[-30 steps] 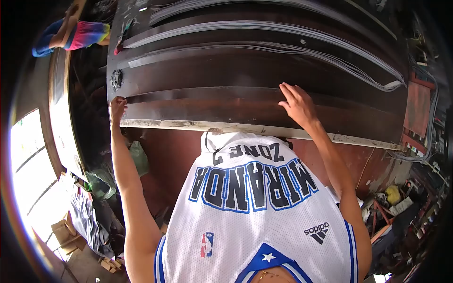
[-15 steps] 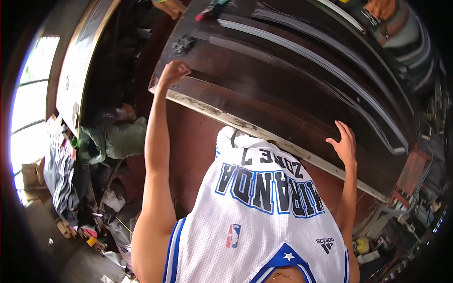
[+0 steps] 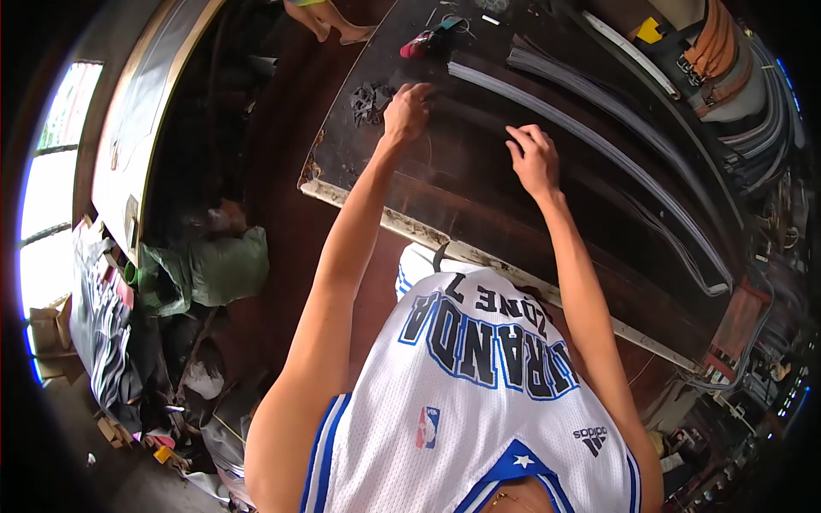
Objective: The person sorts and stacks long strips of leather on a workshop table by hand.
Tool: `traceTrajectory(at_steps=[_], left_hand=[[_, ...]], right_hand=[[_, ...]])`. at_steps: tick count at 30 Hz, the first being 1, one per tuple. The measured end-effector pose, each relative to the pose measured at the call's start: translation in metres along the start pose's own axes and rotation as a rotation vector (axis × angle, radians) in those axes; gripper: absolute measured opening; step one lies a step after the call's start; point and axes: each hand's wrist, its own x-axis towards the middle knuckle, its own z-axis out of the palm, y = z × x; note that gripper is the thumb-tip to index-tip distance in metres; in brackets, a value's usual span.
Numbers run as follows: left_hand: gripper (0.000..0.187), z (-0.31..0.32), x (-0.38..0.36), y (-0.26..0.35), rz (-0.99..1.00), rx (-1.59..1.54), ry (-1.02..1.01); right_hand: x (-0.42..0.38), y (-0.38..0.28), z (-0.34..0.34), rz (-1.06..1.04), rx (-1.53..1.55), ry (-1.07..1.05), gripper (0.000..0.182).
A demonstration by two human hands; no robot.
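My left hand (image 3: pixel 406 111) is closed over the dark table, beside a crumpled black bundle (image 3: pixel 369 103); whatever its fingers hold is too dark to make out. To its right, my right hand (image 3: pixel 534 158) is above the table with thumb and bent fingers slightly apart, and nothing shows between them. Just beyond both hands, a long stack of grey strips (image 3: pixel 590 128) curves across the table. A second bundle of grey strips (image 3: pixel 599 90) lies behind it.
The dark table (image 3: pixel 329 162) has a worn pale front edge. A red and black item (image 3: pixel 419 47) lies at its far side, with brown belts (image 3: pixel 714 51) at the far right. Another person's legs (image 3: pixel 321 19) show at the top. A green sack (image 3: pixel 227 269) stands on the left.
My left hand has moved right and slightly up. My right hand has swung left and up, from the near right part of the table towards my left hand. The view has shifted slightly.
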Motion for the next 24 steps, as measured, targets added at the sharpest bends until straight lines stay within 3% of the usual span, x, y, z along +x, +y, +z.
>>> traceTrajectory(at_steps=[7,9,15,18,24], left_hand=[[0.014,-0.016,-0.031,0.012,-0.015,-0.173,-0.094],[0.01,-0.021,-0.037,0.014,-0.167,-0.294,-0.166],[0.014,-0.011,-0.039,0.018,-0.058,-0.448,-0.095],[0.019,0.001,-0.034,0.024,-0.001,-0.365,-0.106],[0.024,0.011,-0.028,0.041,-0.106,-0.323,-0.11]], right_hand=[[-0.016,-0.004,0.002,-0.01,-0.079,-0.034,0.028],[-0.023,-0.004,0.001,0.001,-0.052,0.021,0.021],[-0.029,-0.001,-0.012,0.093,0.022,-0.028,0.011],[-0.034,0.003,-0.019,0.133,0.022,-0.042,0.011],[-0.041,0.008,-0.028,0.199,0.006,-0.054,0.011]])
